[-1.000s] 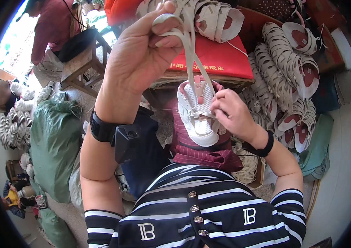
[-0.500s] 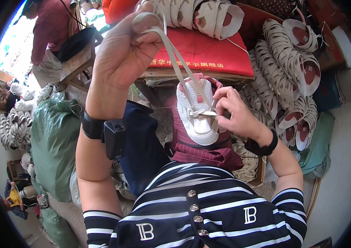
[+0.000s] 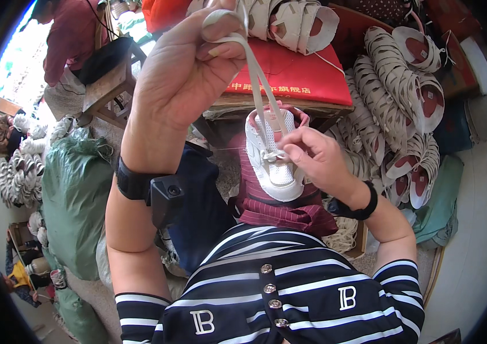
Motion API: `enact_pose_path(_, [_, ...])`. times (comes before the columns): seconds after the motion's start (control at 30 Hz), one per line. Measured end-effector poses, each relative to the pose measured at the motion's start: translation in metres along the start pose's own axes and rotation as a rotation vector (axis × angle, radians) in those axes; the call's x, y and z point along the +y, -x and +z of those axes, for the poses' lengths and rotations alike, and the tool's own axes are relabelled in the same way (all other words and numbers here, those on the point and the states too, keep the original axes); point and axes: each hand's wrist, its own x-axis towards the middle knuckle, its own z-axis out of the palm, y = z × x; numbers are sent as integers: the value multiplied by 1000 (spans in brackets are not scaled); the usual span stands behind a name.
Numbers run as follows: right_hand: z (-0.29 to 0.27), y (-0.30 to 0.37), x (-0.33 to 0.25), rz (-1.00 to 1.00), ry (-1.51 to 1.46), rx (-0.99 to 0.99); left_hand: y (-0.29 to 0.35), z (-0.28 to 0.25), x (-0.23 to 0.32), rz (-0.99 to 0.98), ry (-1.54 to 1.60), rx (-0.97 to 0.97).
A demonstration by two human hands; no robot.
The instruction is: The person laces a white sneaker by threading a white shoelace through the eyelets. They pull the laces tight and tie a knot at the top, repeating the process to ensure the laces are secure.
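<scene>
A white shoe upper [image 3: 255, 150] with a pink lining rests on the maroon striped cloth over my lap, its toe toward me. My left hand [image 3: 192, 80] is raised at the upper left, closed on a pale shoelace [image 3: 256, 74] looped over its fingers. Two strands of that lace run taut down to the shoe's opening, and a crossing of lace lies over the white mesh tongue [image 3: 282, 172]. At the shoe's right eyelet edge is my right hand [image 3: 319, 160], fingers pinched together beside the lace crossing; what they hold is hidden.
A wooden bench with a red cover [image 3: 306, 80] stands ahead, bearing nested pale shoe uppers [image 3: 298, 26]. More stacked uppers [image 3: 392, 80] are piled at the right. Green sacks [image 3: 74, 200] lie to the left. Other people, one in a maroon sleeve [image 3: 71, 40], are at the left.
My left hand has moved a little right with the lace. My right hand has shifted up and left, closer to the lace crossing; the lace end it pinched no longer shows.
</scene>
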Motion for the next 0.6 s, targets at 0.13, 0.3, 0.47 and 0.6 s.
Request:
enact_pose_path(0.13, [26, -20, -14, -49, -211, 50, -5, 2, -13, 8, -8, 28])
enact_pose_path(0.3, [2, -36, -6, 88, -456, -166, 7, -10, -2, 266, -399, 352])
enact_pose_path(0.47, [-33, -35, 5, 307, -840, 20, 72, -106, 63, 319, -281, 602])
enact_pose_path(0.6, [-63, -26, 35, 342, -1060, 78, 123, -145, 77, 318, -144, 808])
